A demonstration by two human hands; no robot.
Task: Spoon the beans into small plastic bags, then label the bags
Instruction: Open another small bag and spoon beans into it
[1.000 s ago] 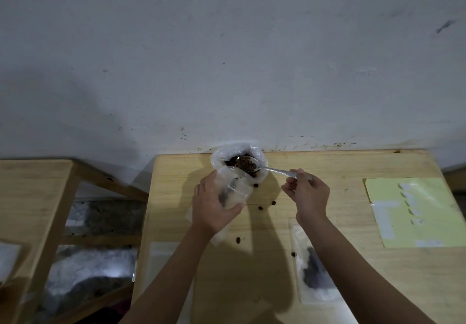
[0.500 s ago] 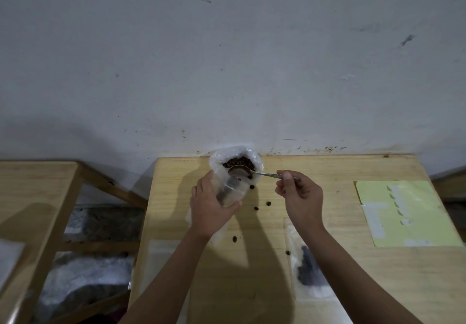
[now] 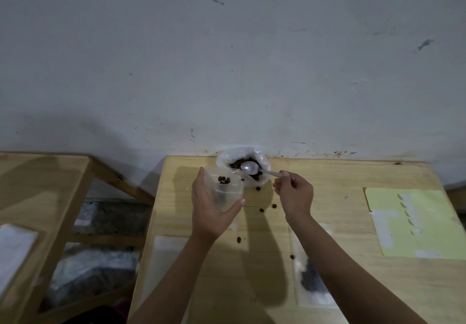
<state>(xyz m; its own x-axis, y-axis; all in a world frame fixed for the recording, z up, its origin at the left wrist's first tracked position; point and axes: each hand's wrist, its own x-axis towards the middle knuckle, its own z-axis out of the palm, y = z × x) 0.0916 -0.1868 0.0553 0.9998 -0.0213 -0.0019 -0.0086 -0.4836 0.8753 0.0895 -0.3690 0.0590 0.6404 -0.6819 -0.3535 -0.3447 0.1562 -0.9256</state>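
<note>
My left hand [image 3: 210,212] holds a small clear plastic bag [image 3: 224,190] upright with its mouth open; a few brown beans [image 3: 224,179] show near its top. My right hand [image 3: 295,195] pinches the handle of a metal spoon [image 3: 249,168], whose empty bowl hangs over a large open plastic bag of beans [image 3: 262,160] at the table's far edge. Several loose beans [image 3: 262,209] lie scattered on the wooden table [image 3: 340,172] between my hands.
A filled small bag [image 3: 311,281] lies flat under my right forearm. A yellow sheet with white labels [image 3: 413,223] rests at the right. Empty clear bags [image 3: 166,255] lie by the table's left edge. A wooden rack [image 3: 50,172] stands to the left, a grey wall behind.
The spoon held beans over the big bag, tipped at the small bag's mouth, and is now empty and drawn back over the big bag. Beans now sit in the small bag's top.
</note>
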